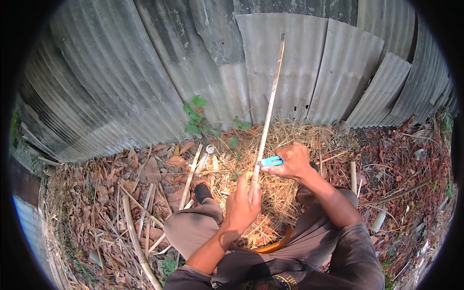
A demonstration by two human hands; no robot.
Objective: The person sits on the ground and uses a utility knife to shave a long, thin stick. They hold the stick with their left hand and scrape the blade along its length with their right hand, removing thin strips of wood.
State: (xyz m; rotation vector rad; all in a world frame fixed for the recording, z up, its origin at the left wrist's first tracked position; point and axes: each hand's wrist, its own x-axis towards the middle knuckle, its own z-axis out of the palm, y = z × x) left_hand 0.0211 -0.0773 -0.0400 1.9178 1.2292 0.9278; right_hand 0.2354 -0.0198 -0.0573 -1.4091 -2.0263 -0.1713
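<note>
A long, thin wooden strip [271,99], pale below and browner toward its tip, rises from my left hand toward the metal wall. My left hand [241,207] is closed around its lower end, and something small and yellow [249,177] shows at the fingers there. Closed on a blue-handled cutter knife [271,161], my right hand [292,162] is just above and to the right of the left one. The knife's front end meets the strip; its blade is too small to make out clearly.
Pale shavings [270,212] lie between my legs, beside a curved orange-yellow edge [274,247]. Overlapping corrugated metal sheets [121,72] stand ahead. Cut sticks [133,232] and dry leaves [106,193] cover the left ground. A green plant [193,118] grows by the wall.
</note>
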